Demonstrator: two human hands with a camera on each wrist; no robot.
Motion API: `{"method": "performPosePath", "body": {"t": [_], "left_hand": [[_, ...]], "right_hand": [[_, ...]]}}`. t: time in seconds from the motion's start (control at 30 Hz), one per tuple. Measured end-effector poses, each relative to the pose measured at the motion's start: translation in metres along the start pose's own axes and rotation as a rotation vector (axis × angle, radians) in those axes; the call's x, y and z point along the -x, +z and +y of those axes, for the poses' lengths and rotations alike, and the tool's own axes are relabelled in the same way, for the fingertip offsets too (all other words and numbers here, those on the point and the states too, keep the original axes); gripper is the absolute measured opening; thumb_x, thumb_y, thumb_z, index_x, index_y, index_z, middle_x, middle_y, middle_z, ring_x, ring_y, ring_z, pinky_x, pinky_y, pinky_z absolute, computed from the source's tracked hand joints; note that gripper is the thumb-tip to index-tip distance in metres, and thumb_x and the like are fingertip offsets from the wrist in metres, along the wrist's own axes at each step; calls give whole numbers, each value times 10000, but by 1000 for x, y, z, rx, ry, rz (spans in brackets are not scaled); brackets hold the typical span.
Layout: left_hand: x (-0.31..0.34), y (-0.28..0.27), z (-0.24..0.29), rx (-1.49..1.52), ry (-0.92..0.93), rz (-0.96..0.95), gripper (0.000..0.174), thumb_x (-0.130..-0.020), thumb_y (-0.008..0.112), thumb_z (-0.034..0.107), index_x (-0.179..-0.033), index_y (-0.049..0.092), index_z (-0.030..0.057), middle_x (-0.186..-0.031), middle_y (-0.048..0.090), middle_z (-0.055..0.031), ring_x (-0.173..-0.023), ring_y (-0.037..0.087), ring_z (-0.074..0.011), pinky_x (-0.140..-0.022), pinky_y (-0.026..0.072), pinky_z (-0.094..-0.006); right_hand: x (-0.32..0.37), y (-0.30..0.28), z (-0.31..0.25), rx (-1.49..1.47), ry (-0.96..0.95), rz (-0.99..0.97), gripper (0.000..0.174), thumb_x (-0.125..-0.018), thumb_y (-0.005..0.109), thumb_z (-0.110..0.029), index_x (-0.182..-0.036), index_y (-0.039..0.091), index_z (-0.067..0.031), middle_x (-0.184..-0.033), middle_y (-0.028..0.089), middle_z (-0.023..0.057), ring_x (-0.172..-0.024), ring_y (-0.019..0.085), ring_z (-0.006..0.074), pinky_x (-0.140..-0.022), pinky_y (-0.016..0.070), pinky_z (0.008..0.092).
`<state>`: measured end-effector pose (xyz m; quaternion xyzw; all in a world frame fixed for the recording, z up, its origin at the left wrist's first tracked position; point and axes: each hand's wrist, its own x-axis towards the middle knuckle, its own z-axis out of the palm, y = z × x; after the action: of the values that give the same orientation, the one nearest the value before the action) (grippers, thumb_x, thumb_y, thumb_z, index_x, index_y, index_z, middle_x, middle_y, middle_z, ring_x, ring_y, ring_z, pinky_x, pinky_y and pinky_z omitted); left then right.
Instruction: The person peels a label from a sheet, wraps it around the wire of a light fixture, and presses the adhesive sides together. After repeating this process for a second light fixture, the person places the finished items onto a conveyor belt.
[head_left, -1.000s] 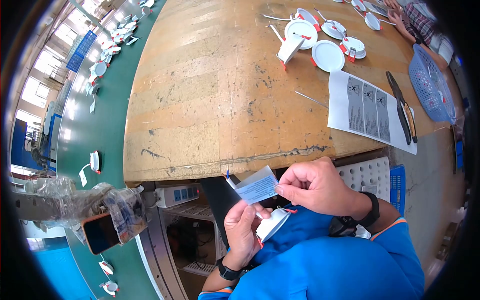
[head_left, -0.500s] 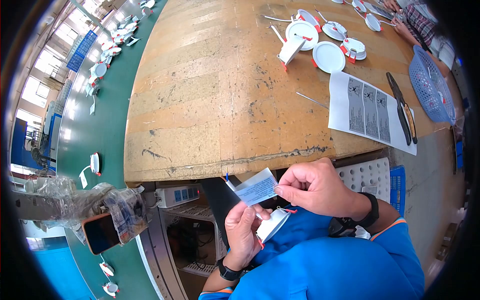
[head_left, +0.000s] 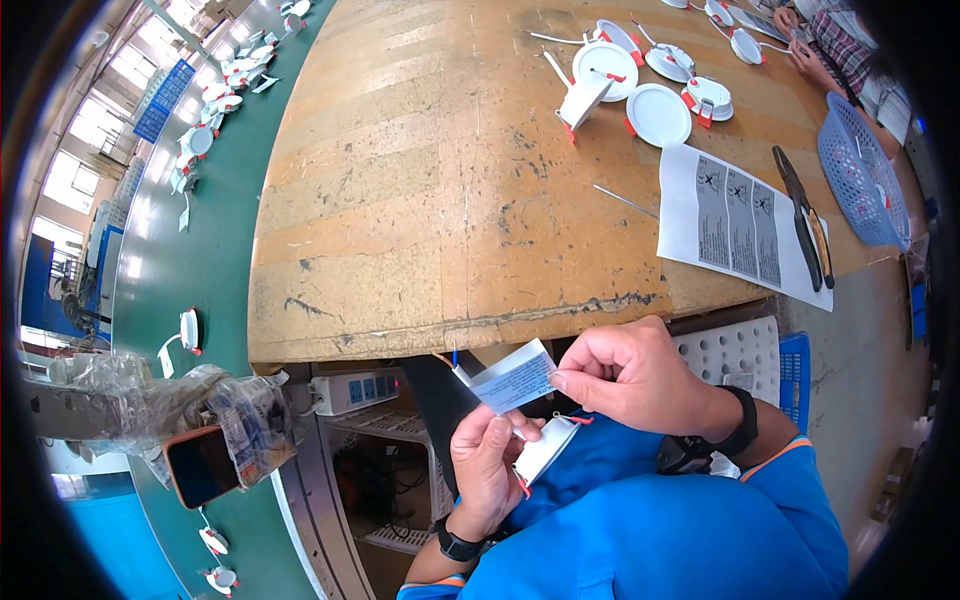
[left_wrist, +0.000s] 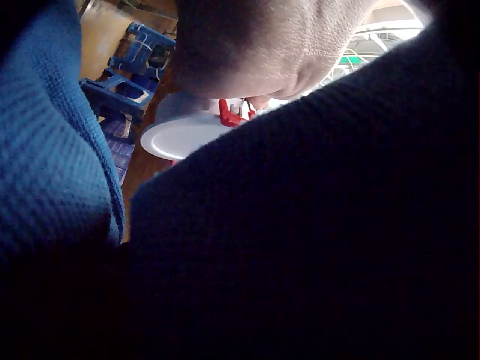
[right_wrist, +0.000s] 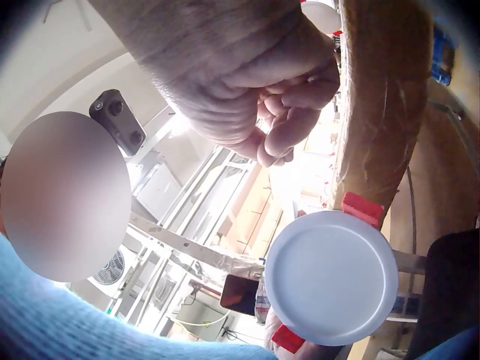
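Observation:
In the head view, my left hand (head_left: 482,465) holds a white round downlight (head_left: 546,448) with red spring clips, below the table's front edge. Its white disc faces the camera in the right wrist view, with a red clip (right_wrist: 363,209) at the upper right. A printed label (head_left: 516,378) rises above my left fingers, beside the end of a white cable from which a blue wire (head_left: 456,357) and a brown wire stick out. My right hand (head_left: 640,378) pinches the label's right end between thumb and forefinger. The left wrist view shows the downlight (left_wrist: 184,139) partly hidden behind a dark sleeve.
Several downlights (head_left: 658,114) lie at the table's far right. A label sheet (head_left: 725,215) lies there under black-handled scissors (head_left: 800,215), near a blue basket (head_left: 862,170). A green conveyor (head_left: 215,260) with more downlights runs along the left; a phone (head_left: 203,467) hangs nearby.
The label has turned slightly between my hands, and the brown wire now shows beside the blue one. The downlight has tilted a little. My right hand has barely moved.

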<state>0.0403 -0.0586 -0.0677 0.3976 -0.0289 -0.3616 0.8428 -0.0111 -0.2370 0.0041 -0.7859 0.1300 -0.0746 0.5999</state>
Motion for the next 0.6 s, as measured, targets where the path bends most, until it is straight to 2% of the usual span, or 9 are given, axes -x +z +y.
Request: {"method": "performPosePath", "body": {"t": [0.6], "left_hand": [[2, -1, 2, 13, -6, -34, 204, -877, 543, 145, -1005, 571, -11, -809, 594, -88, -727, 601, -170, -760, 521, -334]], "right_hand": [[1, 0, 0, -8, 2, 12, 99, -779, 630, -67, -725, 608, 13, -585, 614, 72, -491, 565, 73, -439, 416, 212]]}}
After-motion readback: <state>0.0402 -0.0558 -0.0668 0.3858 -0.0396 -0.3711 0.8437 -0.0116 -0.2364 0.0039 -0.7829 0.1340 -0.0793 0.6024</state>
